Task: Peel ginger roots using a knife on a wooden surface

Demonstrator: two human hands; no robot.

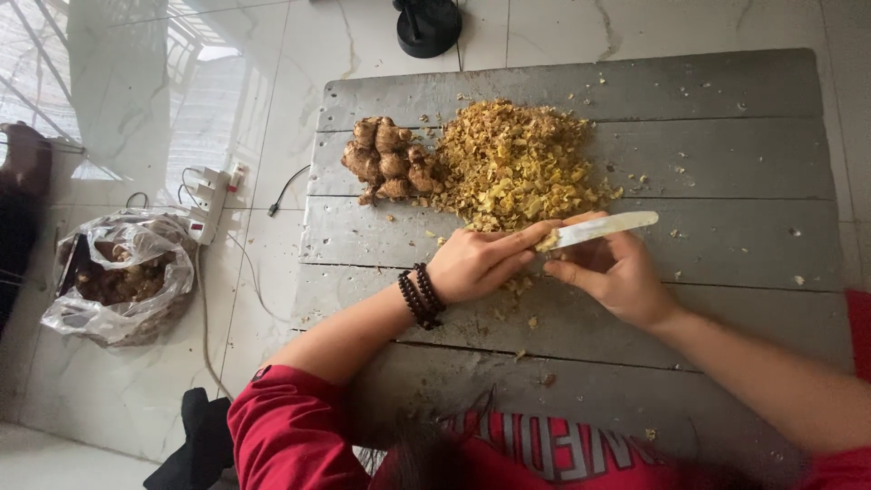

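Observation:
My right hand (615, 275) grips a knife (606, 226) with a pale blade that points right and slightly up. My left hand (481, 261), with dark bead bracelets (420, 296) on the wrist, stretches its forefinger along the blade's near end, where yellow bits stick. Just beyond both hands lies a heap of chopped yellow root pieces (513, 163). A knobbly brown whole root (388, 161) rests to the left of the heap, touching it. Everything sits on a grey plank board (726, 163).
A clear plastic bag of brown roots (122, 277) lies on the white marble floor at the left. A white power strip (210, 201) with cables lies beside it. A black round object (427, 24) stands beyond the board's far edge. Scraps dot the board.

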